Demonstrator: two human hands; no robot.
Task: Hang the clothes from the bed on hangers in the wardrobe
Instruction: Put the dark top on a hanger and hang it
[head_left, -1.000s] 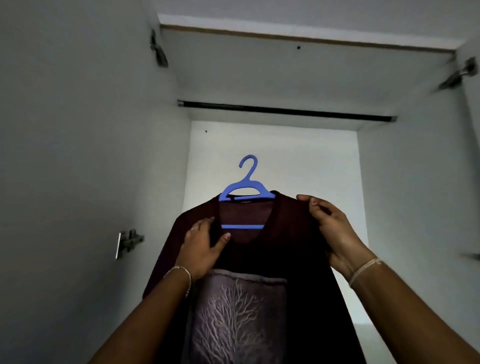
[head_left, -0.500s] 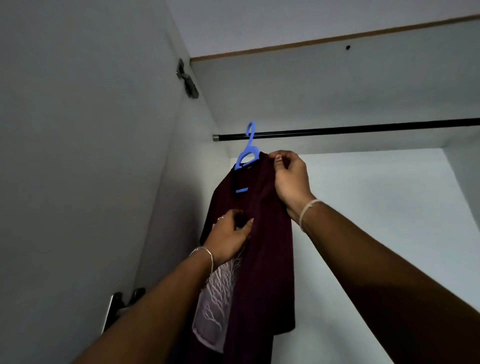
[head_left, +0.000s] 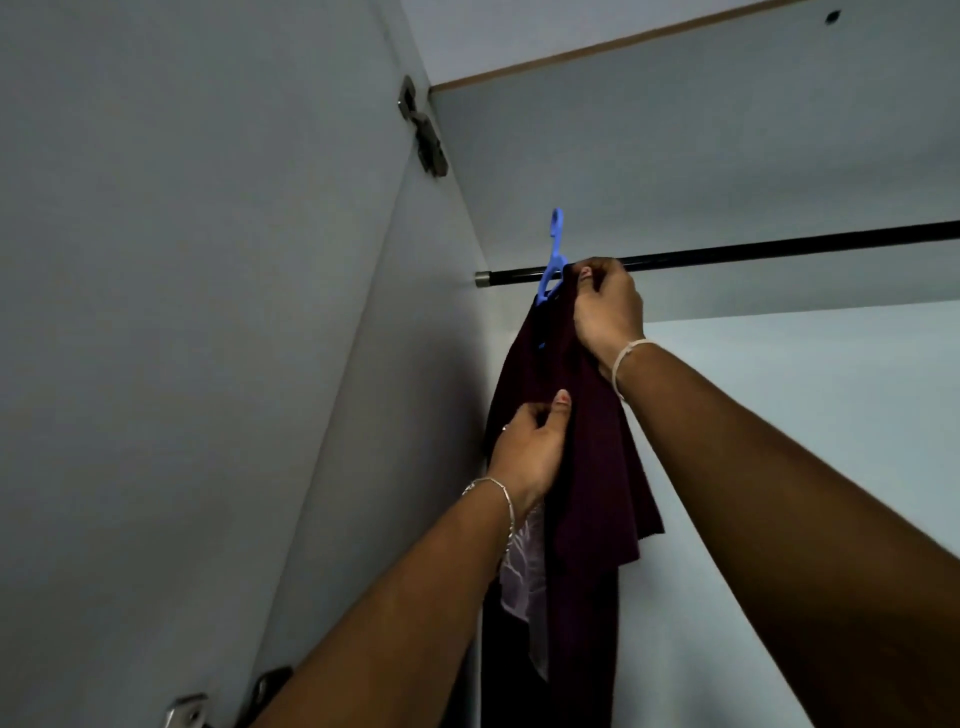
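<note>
A dark maroon shirt (head_left: 597, 467) with a pale tree print hangs edge-on from a blue plastic hanger (head_left: 553, 260). The hanger's hook reaches above the black wardrobe rail (head_left: 779, 249) near the rail's left end; I cannot tell whether the hook sits on the rail. My right hand (head_left: 608, 312) grips the shirt's shoulder and the hanger's top, just below the rail. My left hand (head_left: 530, 447) pinches the shirt's front lower down, thumb up against the cloth.
The open wardrobe door (head_left: 182, 312) fills the left, with a metal hinge (head_left: 423, 135) at the top and another hinge (head_left: 197, 714) at the bottom. The wardrobe's white top panel (head_left: 727, 130) lies just above the rail. The rest of the rail to the right is bare.
The view has closed in on the wardrobe's upper left corner. Both hands have lifted the shirt and hanger, and the hook now stands higher above the rail.
</note>
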